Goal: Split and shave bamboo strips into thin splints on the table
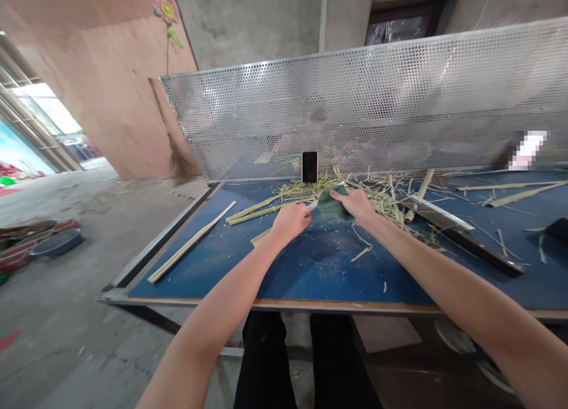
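My left hand (290,222) is closed around a pale, flat plant strip (312,206), which looks like split bamboo. One end of it sticks out behind the fist toward the lower left, and the other runs to the right up to a dark green cloth (333,205). My right hand (355,205) grips this cloth, thumb on top. The cloth hides whatever lies inside it, so I cannot tell how far the strip goes in. Both hands are above the blue tabletop (310,273). Pale shavings (384,199) are heaped just behind and right of them.
A phone (309,167) stands upright against a perforated metal panel (248,113). To the right lies a large knife (470,240), handle toward me. Long strips lie on the left (190,243) and far right (528,193). Baskets (55,242) sit on the floor, left.
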A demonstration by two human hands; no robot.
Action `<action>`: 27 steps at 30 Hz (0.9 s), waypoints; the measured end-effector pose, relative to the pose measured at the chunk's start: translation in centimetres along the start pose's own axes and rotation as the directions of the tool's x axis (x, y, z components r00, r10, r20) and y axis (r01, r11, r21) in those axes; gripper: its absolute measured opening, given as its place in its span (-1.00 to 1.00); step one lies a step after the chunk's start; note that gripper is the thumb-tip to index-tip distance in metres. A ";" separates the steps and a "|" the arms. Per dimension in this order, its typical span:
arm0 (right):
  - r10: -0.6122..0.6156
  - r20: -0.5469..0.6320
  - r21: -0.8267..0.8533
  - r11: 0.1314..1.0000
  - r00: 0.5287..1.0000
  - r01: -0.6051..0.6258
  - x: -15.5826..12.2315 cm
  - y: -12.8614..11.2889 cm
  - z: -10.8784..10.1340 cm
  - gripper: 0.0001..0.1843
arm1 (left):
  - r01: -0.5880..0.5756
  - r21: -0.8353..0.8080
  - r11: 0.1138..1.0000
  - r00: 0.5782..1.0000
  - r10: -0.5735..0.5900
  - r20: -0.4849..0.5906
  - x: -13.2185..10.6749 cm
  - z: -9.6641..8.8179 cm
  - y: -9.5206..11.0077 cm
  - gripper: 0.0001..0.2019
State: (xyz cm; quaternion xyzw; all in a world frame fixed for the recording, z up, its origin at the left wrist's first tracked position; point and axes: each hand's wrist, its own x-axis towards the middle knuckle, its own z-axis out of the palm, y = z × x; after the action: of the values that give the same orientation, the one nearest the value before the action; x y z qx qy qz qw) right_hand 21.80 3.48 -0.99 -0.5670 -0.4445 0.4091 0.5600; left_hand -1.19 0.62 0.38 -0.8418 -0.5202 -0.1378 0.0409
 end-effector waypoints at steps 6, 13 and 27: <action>-0.020 0.025 0.003 1.000 0.999 0.020 0.9 0.3 -0.4 -0.69 | 0.004 0.006 1.000 1.000 -0.004 0.007 -0.1 0.1 0.3 -0.59; 0.007 -0.034 -0.032 0.999 0.999 -0.008 0.9 0.6 -0.8 -0.65 | 0.033 0.011 0.999 0.999 -0.033 0.035 -0.4 0.1 0.6 -0.58; 0.017 -0.262 0.376 0.923 0.965 0.086 4.0 -1.6 -5.6 -0.78 | 0.036 -0.095 0.995 0.998 -0.031 0.057 0.0 -0.4 -1.4 -0.54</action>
State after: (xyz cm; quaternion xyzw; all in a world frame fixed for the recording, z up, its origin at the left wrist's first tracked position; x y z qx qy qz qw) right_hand 28.18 5.77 0.96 -0.4868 -0.2884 0.4003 0.7208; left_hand -2.53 1.21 0.61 -0.8376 -0.5279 -0.1400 -0.0161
